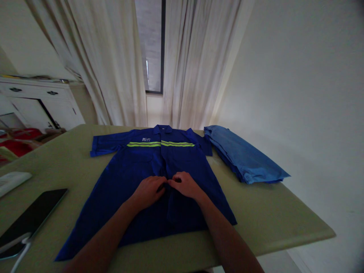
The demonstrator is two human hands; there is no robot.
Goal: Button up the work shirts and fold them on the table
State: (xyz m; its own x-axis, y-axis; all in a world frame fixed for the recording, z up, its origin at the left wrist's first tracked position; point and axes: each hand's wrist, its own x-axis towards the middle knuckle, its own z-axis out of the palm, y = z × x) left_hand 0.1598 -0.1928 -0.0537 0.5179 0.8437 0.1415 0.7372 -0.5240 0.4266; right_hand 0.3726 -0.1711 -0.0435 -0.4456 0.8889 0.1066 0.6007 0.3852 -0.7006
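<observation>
A dark blue short-sleeved work shirt (142,163) lies spread on the table, its collar at the far side and its hem toward me. Yellow-green reflective stripes cross the chest, with a small white logo above the left one. Both hands meet at the shirt's front placket, below the chest. My left hand (150,190) is closed, pinching the placket edge from the left. From the right, my right hand (184,184) pinches the same edge, fingertips almost touching the left ones. Any button between the fingers is hidden.
Folded blue garments (244,155) are stacked on the table (267,220) at the right, by the wall. At the left lie a black phone (36,212) with a white cable and a white object (14,180). Curtains (113,68) and a white cabinet (42,102) stand behind.
</observation>
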